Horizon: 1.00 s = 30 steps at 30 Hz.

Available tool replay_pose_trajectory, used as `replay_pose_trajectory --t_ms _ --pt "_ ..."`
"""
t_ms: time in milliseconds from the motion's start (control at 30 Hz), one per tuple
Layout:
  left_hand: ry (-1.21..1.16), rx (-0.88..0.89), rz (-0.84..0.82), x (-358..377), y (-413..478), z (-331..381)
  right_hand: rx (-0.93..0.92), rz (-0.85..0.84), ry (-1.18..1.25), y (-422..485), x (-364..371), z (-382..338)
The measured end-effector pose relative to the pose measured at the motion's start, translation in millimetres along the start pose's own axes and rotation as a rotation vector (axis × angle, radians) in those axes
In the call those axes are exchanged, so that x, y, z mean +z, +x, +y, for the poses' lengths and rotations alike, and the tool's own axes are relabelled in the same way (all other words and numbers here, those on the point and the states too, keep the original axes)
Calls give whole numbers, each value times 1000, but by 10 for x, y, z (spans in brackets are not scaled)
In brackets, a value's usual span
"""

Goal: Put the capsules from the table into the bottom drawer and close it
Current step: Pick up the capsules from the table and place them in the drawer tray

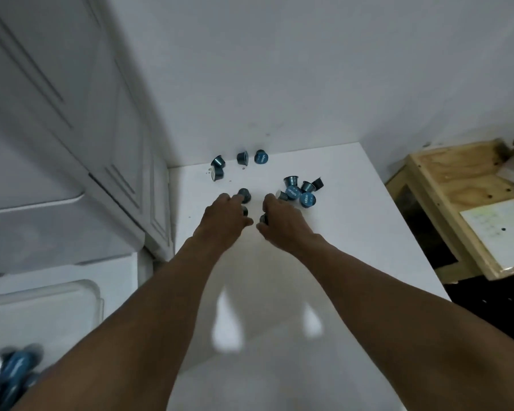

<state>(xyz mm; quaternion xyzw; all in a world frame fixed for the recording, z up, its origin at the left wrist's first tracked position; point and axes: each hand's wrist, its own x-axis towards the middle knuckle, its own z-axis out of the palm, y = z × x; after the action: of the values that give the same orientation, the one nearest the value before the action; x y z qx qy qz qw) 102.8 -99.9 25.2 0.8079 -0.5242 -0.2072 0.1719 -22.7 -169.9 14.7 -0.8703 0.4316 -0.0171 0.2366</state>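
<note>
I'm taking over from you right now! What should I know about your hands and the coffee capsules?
Left hand: grips a dark capsule, fingertips at one more beyond it.
Right hand: pinches a second capsule.
On the table: a back group of four by the wall and a right cluster of several beside the right hand.
Done: blurred capsules at the lower left look already put away. The drawer itself is not clearly in view.
Left: move all the rest, then close the bottom drawer.
</note>
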Motion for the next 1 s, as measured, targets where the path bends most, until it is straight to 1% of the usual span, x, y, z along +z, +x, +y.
replay_pose_trajectory --t_ms 67,167,267,400,600,667,800,1000 --pt "-46 19 36 -63 -174 115 -10 24 -33 -182 -115 -13" --pt "-6 25 58 -138 -463 277 -34 62 -52 -455 -266 -20" --pt "-50 -6 88 -170 -792 413 -19 65 -13 -740 -401 -14" --pt "-126 13 180 -187 -1292 560 -62 92 4 -1166 -533 -36" --pt "-130 27 274 -288 -2056 726 -102 137 28 -1805 -631 -202" --pt "-142 -4 304 -332 -2297 723 -126 147 35 -1999 -636 -290" --pt "-50 -46 360 -475 -2726 670 -208 160 2 -2253 -635 -539" --pt "-44 -102 470 -769 -3158 260 -320 148 34 -2418 -505 -1138"
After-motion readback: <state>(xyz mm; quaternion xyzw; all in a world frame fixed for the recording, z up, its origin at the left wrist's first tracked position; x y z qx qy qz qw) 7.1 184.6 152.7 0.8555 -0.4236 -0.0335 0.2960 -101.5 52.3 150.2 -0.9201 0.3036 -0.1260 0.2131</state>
